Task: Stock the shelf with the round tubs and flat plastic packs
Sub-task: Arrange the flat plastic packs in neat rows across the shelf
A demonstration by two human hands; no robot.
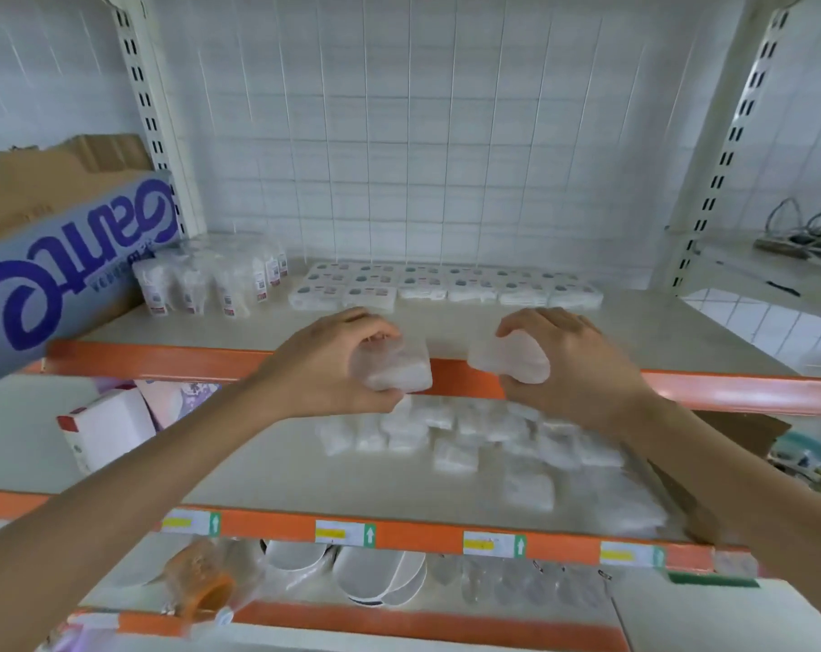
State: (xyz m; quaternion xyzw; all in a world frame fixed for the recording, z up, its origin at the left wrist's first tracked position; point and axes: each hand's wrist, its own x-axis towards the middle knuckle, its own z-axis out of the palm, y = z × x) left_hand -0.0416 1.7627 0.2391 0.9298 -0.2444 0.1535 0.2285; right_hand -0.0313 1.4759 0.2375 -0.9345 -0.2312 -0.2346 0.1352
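Flat plastic packs (446, 287) lay in neat rows on the upper shelf (634, 336), well behind its orange rail (163, 360), side by side with their printed labels facing up. The round tubs (211, 280) stood upright in a tight cluster left of those rows, also behind the rail.

Two more packs were held in the air just in front of the rail, one in each of the hands. The left hand (323, 369) gripped the left pack (394, 371), fingers curled over its top edge and thumb underneath. This pack sat roughly level and covered part of the rail. The right hand (578, 364) gripped the right pack (512, 362) in much the same way, fingers bent over it from above. That pack was tilted and looked a little crumpled. The two held packs were apart, and a short stretch of rail showed between them.

Below the rail, on the lower shelf (258, 468), a loose pile of packs (469, 435) lay scattered, some overlapping. A white box with a red edge (107, 425) stood under the rail's left end. A large blue-and-purple wrapped bale (69, 284) lay slanted across the same end, with a brown cardboard box (46, 181) behind it.
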